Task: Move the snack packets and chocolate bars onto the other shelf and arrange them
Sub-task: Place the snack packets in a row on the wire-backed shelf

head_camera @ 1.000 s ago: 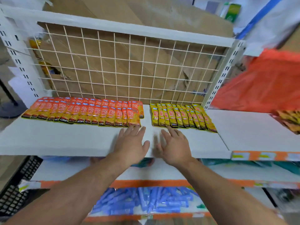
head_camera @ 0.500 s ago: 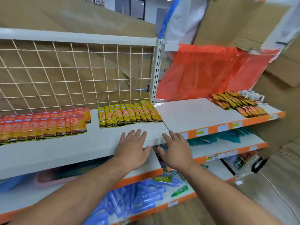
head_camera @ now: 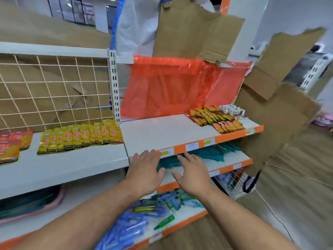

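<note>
Fingers (head_camera: 189, 158) outstretched before teal packets (head_camera: 213, 154)

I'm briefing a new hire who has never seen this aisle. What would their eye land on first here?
The bright orange plastic sheet hanging behind the right white shelf stands out most. Next come the neat row of yellow snack packets on the left white shelf and the loose pile of orange and yellow packets at the right shelf's far end. In front, the left hand and right hand hover open and empty.
</note>
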Tool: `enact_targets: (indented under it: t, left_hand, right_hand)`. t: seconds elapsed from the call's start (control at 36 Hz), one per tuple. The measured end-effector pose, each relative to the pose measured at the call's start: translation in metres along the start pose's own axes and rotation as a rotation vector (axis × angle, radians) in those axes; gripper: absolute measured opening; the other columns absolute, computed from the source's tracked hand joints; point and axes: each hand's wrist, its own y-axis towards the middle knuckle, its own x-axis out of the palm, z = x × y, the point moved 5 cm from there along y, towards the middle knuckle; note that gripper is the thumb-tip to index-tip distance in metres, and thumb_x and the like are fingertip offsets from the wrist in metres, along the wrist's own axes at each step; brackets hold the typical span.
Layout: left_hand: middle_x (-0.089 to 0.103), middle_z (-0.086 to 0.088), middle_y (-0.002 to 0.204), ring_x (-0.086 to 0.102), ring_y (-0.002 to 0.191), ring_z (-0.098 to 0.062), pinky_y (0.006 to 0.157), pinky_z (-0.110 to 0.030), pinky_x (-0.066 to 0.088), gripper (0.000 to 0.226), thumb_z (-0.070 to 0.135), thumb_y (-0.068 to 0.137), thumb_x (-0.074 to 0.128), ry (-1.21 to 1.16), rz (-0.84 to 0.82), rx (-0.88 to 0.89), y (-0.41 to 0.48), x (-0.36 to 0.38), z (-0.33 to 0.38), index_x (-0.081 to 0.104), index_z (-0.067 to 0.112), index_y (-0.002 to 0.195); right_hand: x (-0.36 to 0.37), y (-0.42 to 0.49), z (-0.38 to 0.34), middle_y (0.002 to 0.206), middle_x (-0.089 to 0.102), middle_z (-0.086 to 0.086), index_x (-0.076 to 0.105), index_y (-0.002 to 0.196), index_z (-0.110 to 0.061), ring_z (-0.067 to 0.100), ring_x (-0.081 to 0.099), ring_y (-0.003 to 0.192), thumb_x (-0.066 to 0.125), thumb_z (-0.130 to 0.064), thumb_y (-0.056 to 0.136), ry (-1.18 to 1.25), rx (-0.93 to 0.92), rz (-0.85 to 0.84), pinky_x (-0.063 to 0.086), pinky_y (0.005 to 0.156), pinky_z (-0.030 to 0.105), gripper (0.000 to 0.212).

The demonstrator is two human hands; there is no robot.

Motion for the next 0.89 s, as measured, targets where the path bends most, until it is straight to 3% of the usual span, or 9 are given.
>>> enact_targets:
  t: [0.22, 0.56, 0.89]
  left_hand:
    - [0.014, -0.001, 0.165, 0.011, 0.151, -0.022, 0.122, -0.046, 0.005, 0.067, 0.053, 0.100, 0.029, 0.019, -0.042, 0.103, 0.049, 0.019, 0.062, 0.015, 0.023, 0.158]
    - [0.017, 0.000, 0.164, 0.013, 0.150, -0.023, 0.122, -0.047, 0.007, 0.065, 0.053, 0.101, 0.028, 0.001, -0.070, 0.251, 0.158, 0.050, 0.135, 0.015, 0.024, 0.157]
    - [0.018, -0.002, 0.164, 0.014, 0.150, -0.024, 0.122, -0.047, 0.009, 0.066, 0.052, 0.100, 0.031, -0.019, -0.048, 0.323, 0.302, 0.064, 0.183, 0.017, 0.024, 0.157]
  right_hand:
    - [-0.006, 0.010, 0.072, 0.166, 0.016, 0.000, 0.024, 0.158, -0.026, 0.023, 0.011, 0.152, 0.047, -0.053, 0.099, 0.059, 0.092, -0.008, 0.014, 0.123, 0.039, 0.068]
    - [-0.013, 0.067, 0.170, 0.165, 0.016, 0.002, 0.025, 0.157, -0.025, 0.024, 0.012, 0.151, 0.046, -0.052, 0.100, 0.084, 0.175, -0.007, 0.015, 0.123, 0.040, 0.066]
    - [-0.038, 0.165, 0.254, 0.159, 0.032, 0.005, 0.036, 0.153, -0.021, 0.027, 0.024, 0.147, 0.053, -0.046, 0.098, 0.070, 0.255, 0.045, 0.028, 0.117, 0.040, 0.063]
